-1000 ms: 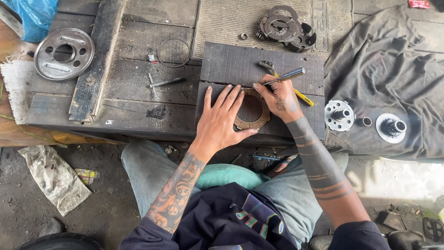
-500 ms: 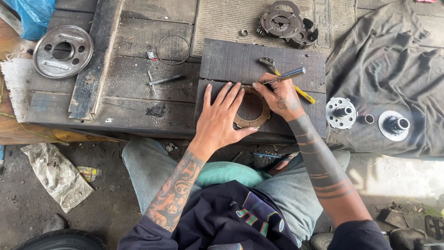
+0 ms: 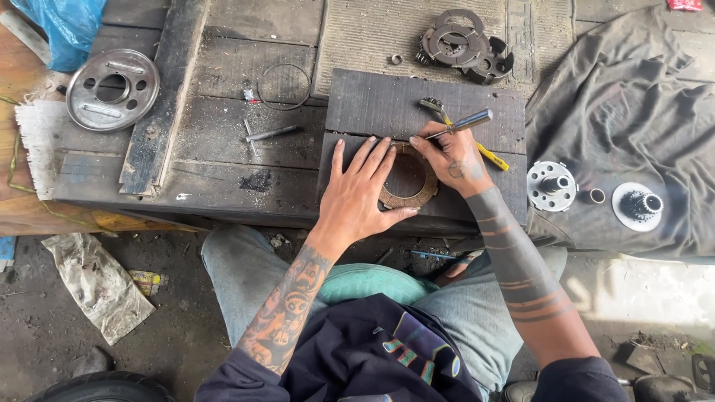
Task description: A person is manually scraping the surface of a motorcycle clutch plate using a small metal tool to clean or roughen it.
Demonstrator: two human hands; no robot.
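The brown ring lies flat on the dark board, near the front edge of the counter; it looks thin, stiff and light, with a rough face, so pressing on its rim or pinching its edge suits it best; the left hand lies spread open on its left side; the right hand is closed around a metal tool; since the earlier picture, both hands have hardly moved.

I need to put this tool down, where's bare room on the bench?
Free: dark board above the left hand, and planks between the flat bar and that board, below the wire ring. Crowded: around the friction ring, and the cloth with its parts.
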